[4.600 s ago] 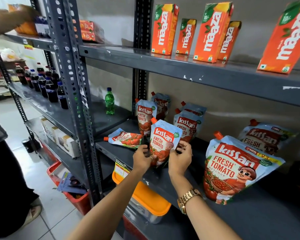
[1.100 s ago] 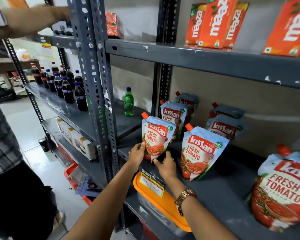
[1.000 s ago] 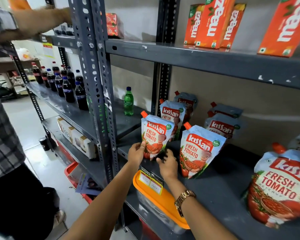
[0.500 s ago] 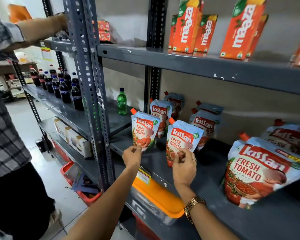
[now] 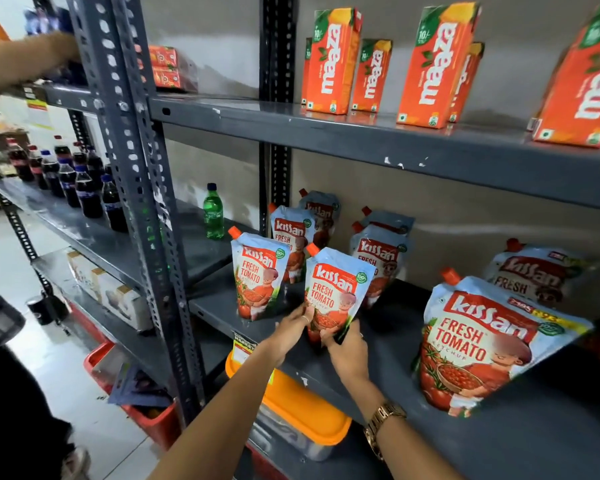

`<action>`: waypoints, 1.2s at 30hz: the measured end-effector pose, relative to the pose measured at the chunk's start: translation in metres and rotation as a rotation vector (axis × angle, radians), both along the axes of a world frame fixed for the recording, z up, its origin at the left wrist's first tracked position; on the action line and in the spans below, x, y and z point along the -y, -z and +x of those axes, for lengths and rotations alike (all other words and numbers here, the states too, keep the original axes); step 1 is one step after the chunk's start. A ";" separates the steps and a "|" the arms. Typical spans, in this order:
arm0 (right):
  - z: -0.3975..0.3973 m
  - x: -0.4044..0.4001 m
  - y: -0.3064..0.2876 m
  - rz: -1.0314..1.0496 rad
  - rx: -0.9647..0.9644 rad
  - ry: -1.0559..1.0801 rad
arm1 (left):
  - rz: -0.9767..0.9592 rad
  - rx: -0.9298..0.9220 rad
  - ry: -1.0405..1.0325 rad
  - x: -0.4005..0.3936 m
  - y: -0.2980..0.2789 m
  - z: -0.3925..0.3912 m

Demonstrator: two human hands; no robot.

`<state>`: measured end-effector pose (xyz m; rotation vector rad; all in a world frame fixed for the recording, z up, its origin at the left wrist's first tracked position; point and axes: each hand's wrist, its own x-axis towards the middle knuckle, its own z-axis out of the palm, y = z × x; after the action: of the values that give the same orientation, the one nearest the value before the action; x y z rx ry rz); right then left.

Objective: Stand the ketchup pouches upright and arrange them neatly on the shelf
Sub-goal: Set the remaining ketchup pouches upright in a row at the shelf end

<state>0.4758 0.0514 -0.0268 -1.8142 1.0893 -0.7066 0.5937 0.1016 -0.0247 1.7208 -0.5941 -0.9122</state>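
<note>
Pale-blue ketchup pouches (image 5: 336, 292), red labels, orange caps; grey shelf (image 5: 413, 368).

- Bare shelf (image 5: 395, 355) lies between the held pouch (image 5: 336, 292) and the large pouch (image 5: 482, 344).
- Upright pouch (image 5: 257, 275) stands just left; rear pouches (image 5: 378, 258) block the back.

Even, fairly bright indoor light fills the scene, brightest over the pale tiled floor (image 5: 11, 258) at left. The glossy grey metal upper shelf (image 5: 378, 140) mirrors the orange juice cartons (image 5: 331, 60) standing on it. Deep shadow pools at the lower shelf's right end. Wide-angle distortion bows the perforated grey steel upright (image 5: 132, 188), and motion blur smears the forearm (image 5: 21, 64) at the upper left.
</note>
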 end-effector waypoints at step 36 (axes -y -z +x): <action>-0.126 -0.003 -0.007 -0.327 0.295 0.494 | -0.263 0.377 -0.291 -0.018 -0.007 -0.106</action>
<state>0.3495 0.0540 -0.0201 -1.6342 1.2855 -1.4700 0.4877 0.1195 -0.0176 1.6902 -0.6539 -0.2908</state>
